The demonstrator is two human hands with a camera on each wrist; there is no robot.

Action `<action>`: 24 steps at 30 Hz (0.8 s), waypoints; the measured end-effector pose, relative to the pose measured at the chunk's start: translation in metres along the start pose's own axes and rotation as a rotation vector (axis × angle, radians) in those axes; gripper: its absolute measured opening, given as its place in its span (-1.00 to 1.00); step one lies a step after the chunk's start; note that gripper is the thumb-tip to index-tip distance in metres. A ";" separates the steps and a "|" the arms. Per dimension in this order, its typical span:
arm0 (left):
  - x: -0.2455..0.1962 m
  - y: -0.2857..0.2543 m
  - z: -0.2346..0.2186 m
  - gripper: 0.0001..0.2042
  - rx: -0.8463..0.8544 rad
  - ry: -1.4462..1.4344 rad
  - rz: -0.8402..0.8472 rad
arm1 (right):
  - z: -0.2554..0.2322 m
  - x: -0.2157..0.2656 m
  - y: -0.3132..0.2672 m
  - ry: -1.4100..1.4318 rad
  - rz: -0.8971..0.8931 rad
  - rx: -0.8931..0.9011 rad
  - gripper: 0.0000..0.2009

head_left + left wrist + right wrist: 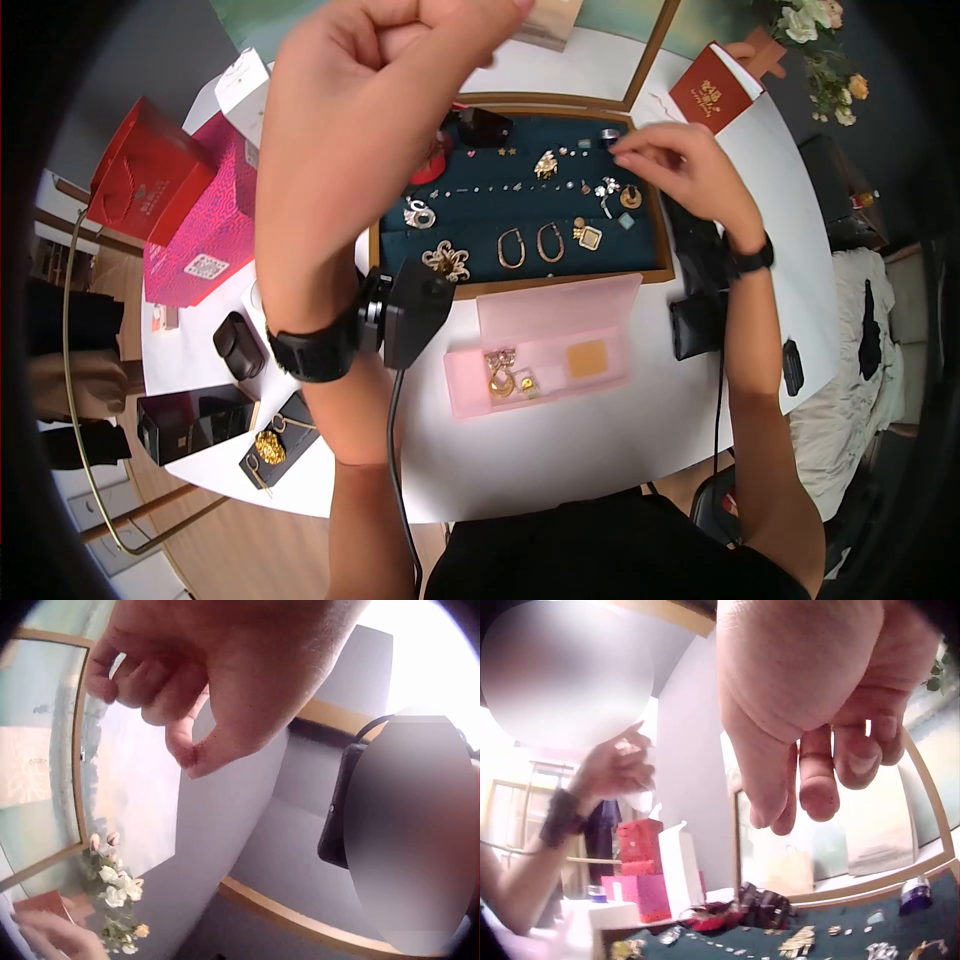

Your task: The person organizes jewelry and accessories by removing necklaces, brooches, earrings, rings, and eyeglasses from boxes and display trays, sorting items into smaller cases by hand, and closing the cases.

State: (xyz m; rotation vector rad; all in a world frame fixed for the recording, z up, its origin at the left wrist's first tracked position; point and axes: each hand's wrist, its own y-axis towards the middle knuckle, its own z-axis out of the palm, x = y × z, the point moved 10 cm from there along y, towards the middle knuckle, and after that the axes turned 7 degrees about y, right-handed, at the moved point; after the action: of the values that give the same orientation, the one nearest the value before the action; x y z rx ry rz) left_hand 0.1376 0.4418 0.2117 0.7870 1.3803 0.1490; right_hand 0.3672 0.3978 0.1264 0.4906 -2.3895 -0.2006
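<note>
My left hand (365, 120) is raised high over the left side of the jewelry box (520, 288). In the left wrist view, this hand (214, 686) has curled fingers, its thumb tip meeting the index finger; no held thing shows. My right hand (690, 172) hovers over the box's back right corner, beside a small dark blue item (609, 137). Its fingers (819, 796) hang loosely bent and empty in the right wrist view. Hoop earrings (511, 249), a gold brooch (446, 261) and several small studs lie on the dark green lining.
An open pink case (465, 385) with jewelry stands in front of the box. Red (150, 185) and pink bags are at left, above a glasses case (238, 345) and black box (195, 422). A black pouch (697, 328) lies at right; a red booklet (712, 90) stands behind.
</note>
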 end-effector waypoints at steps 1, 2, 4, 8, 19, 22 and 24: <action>-0.002 -0.002 0.000 -0.61 0.000 0.014 -0.013 | 0.000 0.006 -0.012 0.049 0.038 -0.026 -0.90; -0.005 -0.005 -0.006 -0.60 -0.087 0.162 -0.063 | 0.002 0.017 -0.025 0.060 0.032 -0.032 -0.89; -0.013 -0.010 -0.010 -0.58 -0.175 0.442 -0.130 | 0.010 0.037 -0.051 0.056 0.054 -0.002 -0.89; -0.020 -0.014 0.007 -0.63 -0.122 0.604 -0.174 | 0.037 0.056 -0.095 0.075 0.029 0.058 -0.92; -0.042 -0.056 0.015 -0.81 -0.085 1.313 -0.041 | 0.006 0.055 -0.167 0.110 0.087 -0.272 -0.86; 0.005 -0.085 0.023 -0.85 0.241 1.316 -0.196 | -0.011 0.065 -0.181 0.060 -0.062 -0.426 -0.86; 0.039 -0.109 0.018 -0.82 0.380 1.247 -0.255 | -0.013 0.067 -0.186 0.081 -0.091 -0.441 -0.85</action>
State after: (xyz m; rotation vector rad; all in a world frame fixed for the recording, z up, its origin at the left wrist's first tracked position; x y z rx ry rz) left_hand 0.1247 0.3741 0.1168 0.8368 2.7356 0.1881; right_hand 0.3832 0.2007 0.1263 0.3882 -2.1576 -0.7153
